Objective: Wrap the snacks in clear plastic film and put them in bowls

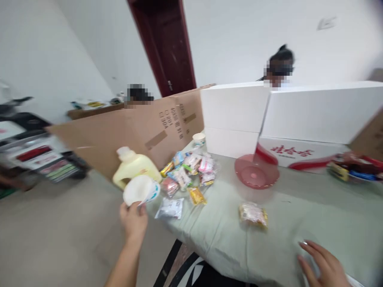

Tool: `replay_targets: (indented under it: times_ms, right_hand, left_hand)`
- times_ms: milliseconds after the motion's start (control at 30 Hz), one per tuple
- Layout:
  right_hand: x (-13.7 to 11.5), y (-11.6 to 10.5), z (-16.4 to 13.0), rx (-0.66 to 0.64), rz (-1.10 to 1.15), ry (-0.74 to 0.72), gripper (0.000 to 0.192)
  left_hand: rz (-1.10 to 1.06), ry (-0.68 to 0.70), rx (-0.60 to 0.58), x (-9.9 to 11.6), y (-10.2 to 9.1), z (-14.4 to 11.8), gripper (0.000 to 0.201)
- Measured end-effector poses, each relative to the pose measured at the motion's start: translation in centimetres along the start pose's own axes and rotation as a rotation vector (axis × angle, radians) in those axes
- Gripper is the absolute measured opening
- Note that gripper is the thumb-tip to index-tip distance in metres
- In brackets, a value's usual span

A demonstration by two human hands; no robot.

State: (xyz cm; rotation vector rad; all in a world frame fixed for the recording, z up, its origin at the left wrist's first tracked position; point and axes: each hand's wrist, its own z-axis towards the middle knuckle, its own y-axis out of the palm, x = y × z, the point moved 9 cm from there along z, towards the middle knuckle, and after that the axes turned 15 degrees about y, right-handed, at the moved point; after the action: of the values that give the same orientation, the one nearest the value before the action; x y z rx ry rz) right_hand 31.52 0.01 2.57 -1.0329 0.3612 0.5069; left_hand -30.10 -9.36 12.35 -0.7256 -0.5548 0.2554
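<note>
My left hand [134, 219] grips a white paper cup [137, 190] with a blue pattern, tilted so that its mouth faces me. The cup is in front of a jug of pale yellow liquid [142, 165] and partly covers it. At the lower right my right hand [324, 265] is over the table, thumb and fingers apart and nothing seen between them. Something whitish shows under that hand, too blurred to name. Left of it lies a wrapped snack packet [253, 214]. A pink, translucent plate [254, 175] rests farther back.
Several snack packets [182, 175] lie piled beside the jug, with another paper cup [199, 138] behind. A cardboard sheet [134, 131] and white boxes [236, 119] wall the table's far side. Packets fill a dish [359, 171] at right. Two people's heads show beyond.
</note>
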Motion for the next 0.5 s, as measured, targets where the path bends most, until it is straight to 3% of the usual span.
replay_targets:
  times_ms: [67,100,200,267,367,500]
  right_hand:
    - [-3.8,-0.9,0.1,0.007,0.055,-0.008,0.036]
    - [-5.7,-1.1,0.1,-0.007,0.084,-0.008,0.038]
    - [-11.1,-0.2,0.2,-0.166,0.187,-0.081,0.051]
    - [-12.7,0.4,0.6,-0.251,0.199,-0.093,0.056]
    - [-10.7,-0.4,2.9,-0.191,0.131,0.016,0.042]
    - [-5.4,-1.9,7.3,-0.134,0.010,0.095,0.022]
  left_hand:
    - [-0.095,0.225,0.155,5.2,-0.6,-1.0,0.020]
    - [-0.187,0.370,0.137,8.9,0.1,-2.1,0.018]
    - [-0.470,0.764,-0.069,21.1,3.1,-7.9,0.016]
    - [-0.645,0.938,-0.253,28.4,5.0,-12.5,0.023]
    - [-0.838,1.053,-0.466,35.8,7.1,-17.3,0.023]
    - [-1.002,1.035,-0.549,39.9,9.8,-18.0,0.036]
